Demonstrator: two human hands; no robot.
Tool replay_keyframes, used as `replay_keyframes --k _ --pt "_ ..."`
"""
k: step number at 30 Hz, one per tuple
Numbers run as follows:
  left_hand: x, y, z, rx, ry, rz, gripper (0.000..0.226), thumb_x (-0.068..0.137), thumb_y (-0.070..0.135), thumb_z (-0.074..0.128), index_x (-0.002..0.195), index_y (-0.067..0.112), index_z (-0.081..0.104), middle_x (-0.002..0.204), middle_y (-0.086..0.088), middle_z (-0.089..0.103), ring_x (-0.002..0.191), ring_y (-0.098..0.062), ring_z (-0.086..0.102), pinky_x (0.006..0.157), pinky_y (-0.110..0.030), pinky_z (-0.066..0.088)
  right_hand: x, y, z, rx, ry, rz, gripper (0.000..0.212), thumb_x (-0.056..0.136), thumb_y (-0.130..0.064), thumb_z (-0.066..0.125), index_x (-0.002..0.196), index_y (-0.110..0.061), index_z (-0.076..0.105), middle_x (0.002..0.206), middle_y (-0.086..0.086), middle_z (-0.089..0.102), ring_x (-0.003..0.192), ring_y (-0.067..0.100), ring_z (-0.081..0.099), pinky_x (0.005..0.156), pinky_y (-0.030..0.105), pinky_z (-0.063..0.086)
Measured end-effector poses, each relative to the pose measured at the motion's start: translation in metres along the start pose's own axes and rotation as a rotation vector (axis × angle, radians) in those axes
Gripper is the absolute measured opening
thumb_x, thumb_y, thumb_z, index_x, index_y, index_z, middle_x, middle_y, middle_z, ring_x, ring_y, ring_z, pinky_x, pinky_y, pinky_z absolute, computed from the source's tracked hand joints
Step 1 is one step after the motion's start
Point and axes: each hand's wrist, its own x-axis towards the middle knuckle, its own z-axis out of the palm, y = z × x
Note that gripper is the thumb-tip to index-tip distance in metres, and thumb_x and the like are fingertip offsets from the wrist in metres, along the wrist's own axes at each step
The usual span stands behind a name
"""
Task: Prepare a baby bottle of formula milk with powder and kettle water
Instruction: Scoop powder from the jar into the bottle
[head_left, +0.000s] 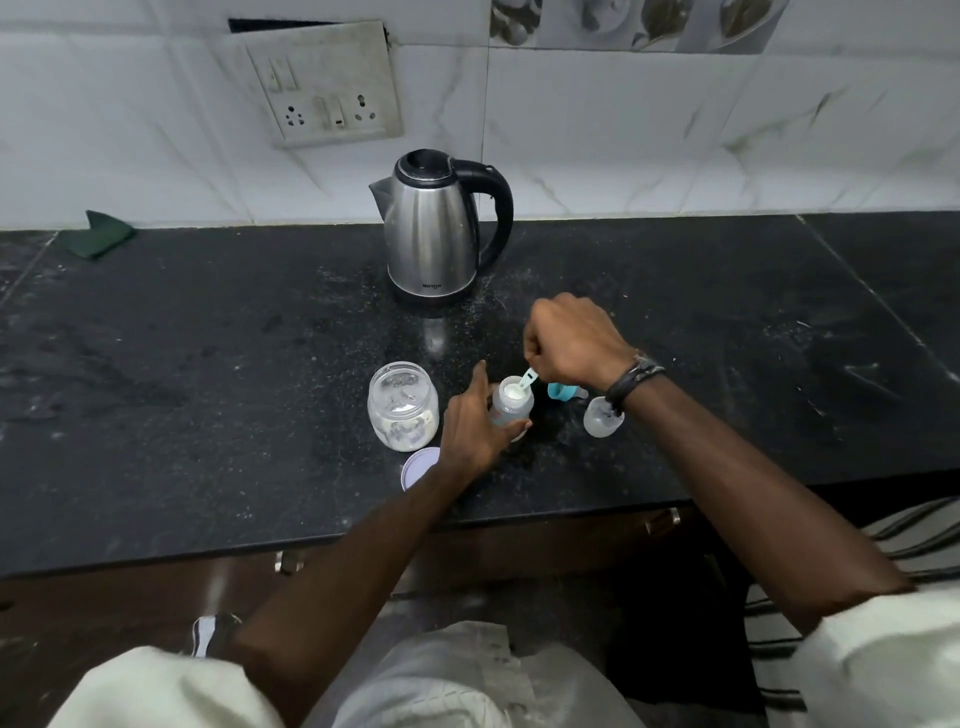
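Because a narrow-necked baby bottle (511, 404) tips easily when something is dipped into it, the left hand (470, 431) steadies it on the black countertop (208, 395), thumb and fingers curled round the lower body while the mouth stays clear. Above it the right hand (571, 340) is closed in a fist-like pinch on the handle of a small pale-blue scoop (527, 381), which angles down so that its bowl sits at the bottle's opening; white shows at the mouth, though whether that is powder or mixed milk I cannot tell. The glass powder jar (403, 406) stands open just left of the bottle, close enough for short trips of the scoop, and its pale lid (418, 466) lies flat nearer the counter's edge, partly hidden by the left wrist. To the right of the bottle, behind the right wrist, lie a teal collar ring (562, 391) and a clear dome cap (602, 417), parked within reach, presumably for closing up afterwards. The steel electric kettle (436, 228) stands farther back against the tiled wall, lid down and untouched, its handle turned right, which would suit a right-handed pour. A green cloth (98, 234) lies at the far left.
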Motion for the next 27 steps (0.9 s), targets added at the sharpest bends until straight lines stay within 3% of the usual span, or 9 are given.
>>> replay_keyframes --k 3,6,10,14,18,21,27 --pt "-0.001 0.003 -0.003 0.004 -0.001 -0.019 0.110 0.069 0.045 0.084 0.153 0.001 0.026 0.122 -0.004 0.071 0.116 -0.028 0.064 0.092 -0.043 0.051 -0.004 -0.016 0.007 -0.137 0.007 -0.124 0.011 0.077 -0.007 0.064 0.079 -0.018 0.061 0.090 0.010 0.067 0.083 0.033 0.065 0.063 0.032 0.042" --pt "0.000 0.001 -0.004 0.006 -0.003 0.001 0.104 0.063 0.063 0.073 0.145 0.008 0.039 0.110 -0.002 0.074 0.103 -0.024 0.069 0.081 -0.042 0.056 0.002 -0.021 0.014 -0.034 -0.077 -0.093 0.011 0.070 -0.007 0.068 0.073 -0.017 0.064 0.080 0.003 0.068 0.077 0.027 0.066 0.060 0.032 0.046" --pt "0.002 -0.002 -0.003 0.025 0.010 0.042 0.089 0.065 0.056 0.076 0.136 0.010 0.046 0.105 -0.002 0.075 0.096 -0.024 0.070 0.078 -0.043 0.055 0.011 -0.022 0.015 -0.024 -0.075 -0.078 0.010 0.070 -0.007 0.069 0.075 -0.016 0.066 0.080 0.003 0.068 0.075 0.026 0.065 0.062 0.034 0.051" --pt "0.003 -0.004 -0.001 0.064 0.021 0.064 0.074 0.069 0.043 0.085 0.125 0.009 0.050 0.098 -0.004 0.075 0.088 -0.026 0.070 0.072 -0.040 0.053 0.015 -0.022 0.014 0.082 -0.134 -0.014 0.015 0.063 -0.007 0.078 0.062 -0.017 0.067 0.072 -0.004 0.071 0.071 0.018 0.068 0.067 0.037 0.058" --pt "0.004 -0.004 -0.001 0.073 0.031 0.063 0.077 0.066 0.053 0.078 0.125 0.012 0.051 0.098 -0.003 0.074 0.089 -0.029 0.068 0.073 -0.041 0.051 0.017 -0.022 0.012 0.160 -0.184 0.041 0.014 0.062 -0.006 0.080 0.064 -0.017 0.072 0.070 -0.006 0.072 0.067 0.011 0.068 0.062 0.029 0.057" --pt "0.005 -0.005 0.000 0.095 0.028 0.067 0.082 0.068 0.049 0.081 0.130 0.008 0.048 0.103 -0.007 0.073 0.094 -0.033 0.066 0.076 -0.041 0.049 0.018 -0.021 0.012 0.153 -0.165 0.075 0.016 0.059 -0.008 0.083 0.062 -0.017 0.071 0.071 -0.005 0.072 0.068 0.014 0.068 0.067 0.034 0.060" --pt "0.005 -0.006 0.001 0.097 0.019 0.047 0.099 0.062 0.071 0.064 0.137 0.009 0.045 0.108 -0.008 0.072 0.099 -0.032 0.066 0.081 -0.045 0.051 0.018 -0.019 0.013 0.192 -0.166 0.125 0.013 0.059 -0.005 0.080 0.063 -0.014 0.071 0.067 -0.005 0.072 0.068 0.014 0.070 0.066 0.033 0.060"
